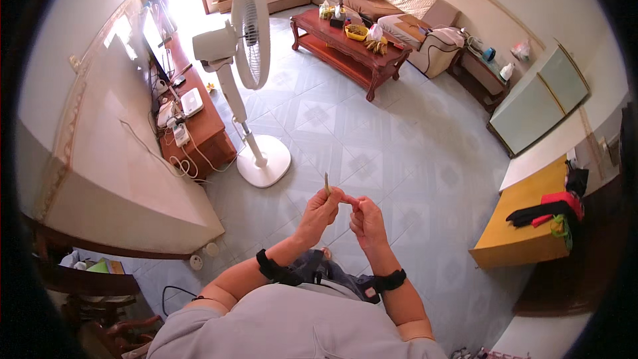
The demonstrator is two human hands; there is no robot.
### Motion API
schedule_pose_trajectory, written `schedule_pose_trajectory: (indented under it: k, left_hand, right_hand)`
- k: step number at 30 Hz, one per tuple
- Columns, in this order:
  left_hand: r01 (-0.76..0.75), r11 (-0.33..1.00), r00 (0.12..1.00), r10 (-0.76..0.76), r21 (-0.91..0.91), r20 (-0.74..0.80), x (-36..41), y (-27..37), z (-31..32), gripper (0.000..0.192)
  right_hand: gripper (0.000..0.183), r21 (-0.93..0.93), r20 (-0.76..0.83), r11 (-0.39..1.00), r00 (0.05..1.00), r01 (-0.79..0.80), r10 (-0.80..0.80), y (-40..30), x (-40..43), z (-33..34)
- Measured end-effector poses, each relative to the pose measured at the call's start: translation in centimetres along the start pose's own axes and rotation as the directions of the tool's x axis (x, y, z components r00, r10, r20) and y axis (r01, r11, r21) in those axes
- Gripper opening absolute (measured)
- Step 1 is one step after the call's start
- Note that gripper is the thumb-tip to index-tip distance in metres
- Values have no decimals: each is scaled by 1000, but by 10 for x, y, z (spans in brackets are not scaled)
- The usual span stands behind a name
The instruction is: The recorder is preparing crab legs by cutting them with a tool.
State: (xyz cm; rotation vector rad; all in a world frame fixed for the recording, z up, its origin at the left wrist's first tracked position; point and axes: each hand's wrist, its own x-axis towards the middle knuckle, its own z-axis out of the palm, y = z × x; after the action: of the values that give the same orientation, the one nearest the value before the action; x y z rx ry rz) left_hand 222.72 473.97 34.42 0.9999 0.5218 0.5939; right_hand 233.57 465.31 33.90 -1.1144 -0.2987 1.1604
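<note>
My left hand [319,214] is held up in front of my body, over the tiled floor. Between its thumb and fingers it grips a small slender stick-like object [326,182], whose thin end points away from me. What this object is cannot be made out. One finger of that hand stretches across to my right hand [368,222]. My right hand is curled, with thumb and forefinger pinched around that fingertip. Whether something small lies inside the pinch is hidden. Black straps are wrapped around both forearms.
A white standing fan [264,159] is ahead on the left, beside a reddish-brown cabinet [209,132] with cables. Farther off are a wooden coffee table [329,55] and a sofa [369,5]. At right stand a pale refrigerator [533,104] and a yellow wooden surface [528,194] with clothing.
</note>
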Motion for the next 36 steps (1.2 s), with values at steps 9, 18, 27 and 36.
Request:
schedule_pose_trajectory:
  k: [9,18,27,36]
  left_hand:
    - [151,987,985,-155,63,75,164,63,25,34]
    - [209,958,956,-242,195,167,362,22,42,44]
    - [91,814,982,-168,573,82,497,2,69,41]
    - [-31,453,991,-99,891,85,592,-4,143,35]
  right_hand:
    - [26,471,-379,832,919,295,-112,-124,150,-153]
    - [26,61,-68,994,993,-93,97,-203,281,-117]
    - [18,-111,104,991,991,-74,86,-283,400,-157]
    - [8,-721,687,-157,663,675,-298,-354,513,-235]
